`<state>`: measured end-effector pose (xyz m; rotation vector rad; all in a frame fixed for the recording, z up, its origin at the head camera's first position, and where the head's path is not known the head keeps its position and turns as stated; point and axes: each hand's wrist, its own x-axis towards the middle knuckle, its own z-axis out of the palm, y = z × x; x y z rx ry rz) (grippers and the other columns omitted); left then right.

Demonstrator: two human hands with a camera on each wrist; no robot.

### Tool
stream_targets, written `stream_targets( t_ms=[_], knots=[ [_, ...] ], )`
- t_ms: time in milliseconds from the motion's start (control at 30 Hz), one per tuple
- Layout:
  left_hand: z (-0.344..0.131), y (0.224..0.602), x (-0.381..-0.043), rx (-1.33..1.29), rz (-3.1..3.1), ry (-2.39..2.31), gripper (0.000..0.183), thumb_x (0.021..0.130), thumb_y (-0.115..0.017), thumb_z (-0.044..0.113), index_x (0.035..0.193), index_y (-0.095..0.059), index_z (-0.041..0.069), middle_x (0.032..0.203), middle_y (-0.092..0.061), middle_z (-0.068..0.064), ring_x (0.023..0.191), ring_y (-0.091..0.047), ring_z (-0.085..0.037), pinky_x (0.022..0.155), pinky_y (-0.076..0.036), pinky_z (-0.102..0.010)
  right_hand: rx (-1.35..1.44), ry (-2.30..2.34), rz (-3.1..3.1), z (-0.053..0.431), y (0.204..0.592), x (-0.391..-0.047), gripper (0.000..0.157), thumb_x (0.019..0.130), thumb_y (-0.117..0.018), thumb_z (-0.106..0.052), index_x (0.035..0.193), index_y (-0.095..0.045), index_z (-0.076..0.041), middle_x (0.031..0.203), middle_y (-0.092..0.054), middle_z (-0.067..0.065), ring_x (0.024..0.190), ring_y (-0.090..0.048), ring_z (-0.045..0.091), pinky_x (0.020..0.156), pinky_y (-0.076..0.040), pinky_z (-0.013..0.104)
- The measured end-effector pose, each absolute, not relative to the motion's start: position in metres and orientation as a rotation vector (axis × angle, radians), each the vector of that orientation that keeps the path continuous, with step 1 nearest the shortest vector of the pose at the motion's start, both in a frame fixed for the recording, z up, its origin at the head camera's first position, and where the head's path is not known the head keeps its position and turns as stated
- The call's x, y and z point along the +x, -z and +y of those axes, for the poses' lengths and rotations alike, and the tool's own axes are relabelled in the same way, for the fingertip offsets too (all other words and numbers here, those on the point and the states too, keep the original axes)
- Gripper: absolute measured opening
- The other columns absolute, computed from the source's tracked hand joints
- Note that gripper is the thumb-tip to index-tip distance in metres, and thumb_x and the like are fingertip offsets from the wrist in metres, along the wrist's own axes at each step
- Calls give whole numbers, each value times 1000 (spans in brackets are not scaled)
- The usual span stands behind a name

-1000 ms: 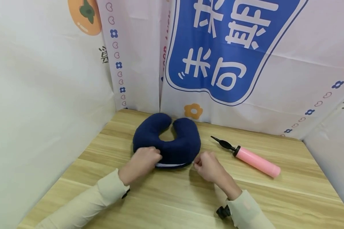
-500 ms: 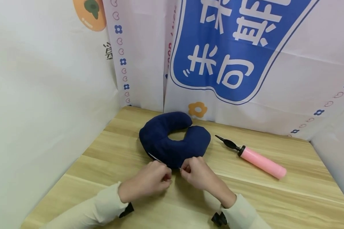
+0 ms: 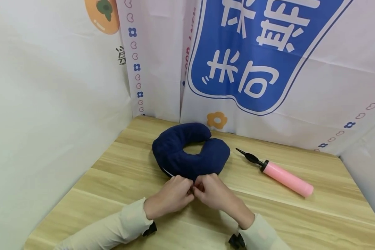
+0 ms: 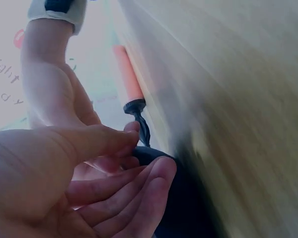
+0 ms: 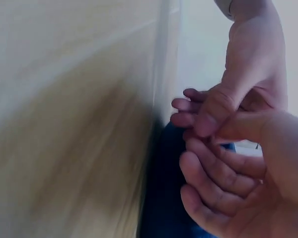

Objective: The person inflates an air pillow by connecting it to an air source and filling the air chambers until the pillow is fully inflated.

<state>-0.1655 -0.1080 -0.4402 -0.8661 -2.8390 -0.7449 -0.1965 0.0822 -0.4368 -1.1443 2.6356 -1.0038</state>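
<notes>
A navy U-shaped neck pillow lies on the table, its gap facing back and right. A short white strip shows at its near left edge, where the zipped seam stands open. At the near edge both hands meet, fingertips touching or nearly so. The right hand pinches at the seam with thumb and forefinger; the zipper pull there is hidden behind the fingers. Just beside it, the left hand pinches the pillow's edge. In the left wrist view, the left thumb and fingers curl in front of the dark pillow.
A pink hand pump with a black nozzle lies on the wooden table to the right of the pillow. Printed cloth hangs behind, and a white wall stands on the left.
The right hand has moved left along the near seam, and the white strip has shortened. The pillow has turned clockwise. The left hand has come right and forward to meet the right hand.
</notes>
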Motion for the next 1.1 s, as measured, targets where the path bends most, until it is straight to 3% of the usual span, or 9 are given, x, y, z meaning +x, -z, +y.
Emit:
stream_targets(
  t_ms=[133, 267, 433, 667, 867, 1100],
  knots=[
    [-106, 441, -169, -875, -2826, 634, 32, 95, -73, 8, 66, -60, 14, 57, -51, 6, 53, -50, -5, 50, -39, -20, -1235, 956, 2605, 89, 435, -199, 13, 100, -66, -5, 93, -77, -9, 73, -66, -5, 57, -49, -4, 56, -47, 17],
    [-108, 441, -172, -889, -2799, 568, 27, 98, -73, 11, 72, -67, 13, 62, -61, 3, 58, -59, -8, 54, -45, -22, -1289, 913, 2627, 94, 433, -200, 11, 99, -68, -4, 100, -79, -7, 85, -75, 0, 68, -57, -3, 64, -52, 17],
    [-109, 436, -175, -866, -2687, 574, 34, 96, -73, 8, 65, -62, 16, 58, -54, 6, 53, -50, -4, 50, -40, -19, -1372, 948, 2820, 99, 425, -199, 9, 93, -79, -5, 101, -78, -7, 94, -77, 2, 82, -70, 7, 74, -60, 24],
    [-114, 415, -185, -879, -2317, 432, 20, 92, -76, 6, 74, -69, 13, 63, -57, 6, 57, -53, -6, 55, -46, -18, -1716, 916, 3231, 97, 414, -208, 35, 80, -94, -15, 107, -75, -5, 101, -74, 4, 92, -68, 19, 82, -59, 35],
    [-116, 403, -199, -924, -2055, 324, 7, 87, -79, 5, 83, -75, 7, 73, -69, 0, 65, -61, -12, 62, -55, -25, -1788, 1000, 3392, 85, 408, -218, 35, 80, -94, -13, 106, -73, -3, 103, -68, 10, 92, -63, 26, 83, -54, 38],
    [-116, 398, -210, -938, -1957, 296, 8, 89, -76, 4, 82, -72, 6, 73, -67, -1, 65, -59, -14, 62, -52, -26, -1665, 1121, 3455, 77, 400, -225, 29, 82, -92, -8, 101, -71, -3, 99, -66, 11, 93, -62, 28, 87, -54, 40]
  ],
)
